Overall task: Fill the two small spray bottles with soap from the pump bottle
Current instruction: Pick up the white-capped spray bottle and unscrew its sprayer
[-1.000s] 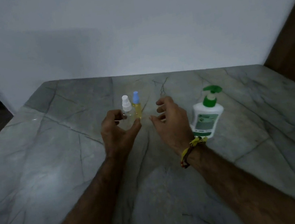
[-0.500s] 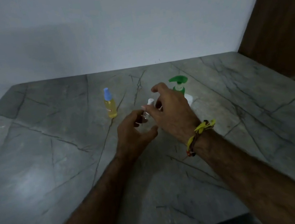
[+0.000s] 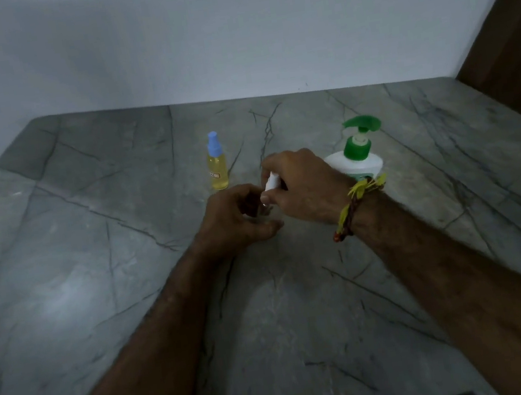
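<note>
Two hands: met over the white-capped spray bottle [image 3: 271, 183], tilted just above the stone counter [image 3: 97, 287]
Left hand [image 3: 238, 217]: curled low round the body, which was mostly hidden; likely bracing it
Right hand [image 3: 301, 185]: wrapped the white cap, probably to twist it off for filling
Blue-capped spray bottle [image 3: 217, 165]: upright, apart on the left, yellow liquid inside, waiting
Pump bottle [image 3: 359, 156]: upright just behind right wrist, within reach

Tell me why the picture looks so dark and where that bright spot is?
Head view: dim room light makes everything murky; a pale glare patch sits on the table at the left; the hands look slightly blurred; the wide lens bends the table's edges.
</note>
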